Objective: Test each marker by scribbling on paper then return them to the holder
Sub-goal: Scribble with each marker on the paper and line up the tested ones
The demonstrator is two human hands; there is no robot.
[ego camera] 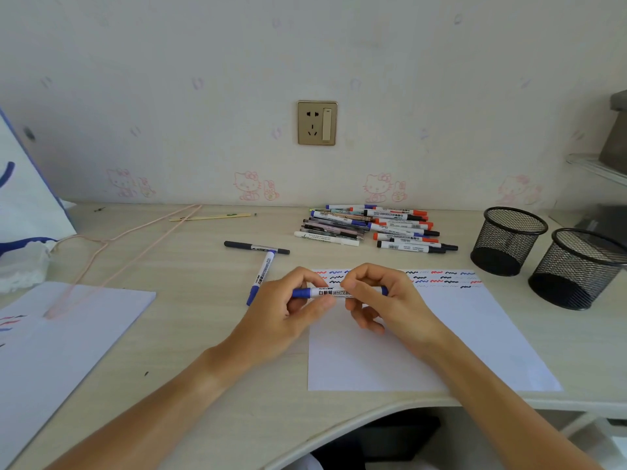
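Observation:
A blue whiteboard marker [325, 292] lies level between both hands, above the white paper [441, 334]. My left hand [288, 310] pinches its blue cap end, and my right hand [383, 296] grips the barrel's other end. The top of the paper carries rows of red, blue and black scribbles [441, 278]. Behind the paper lies a pile of markers and pens [369, 225]. Two black mesh holders [507, 240] [576, 268] stand at the right. A second blue marker [261, 276] and a black marker [256, 247] lie left of the paper.
Another scribbled sheet [68, 334] lies at the front left, with a pink wire hanger [112, 245] over it. A white bag [23, 212] stands at the far left. A pencil [210, 217] rests near the wall. The desk edge [339, 415] curves in front.

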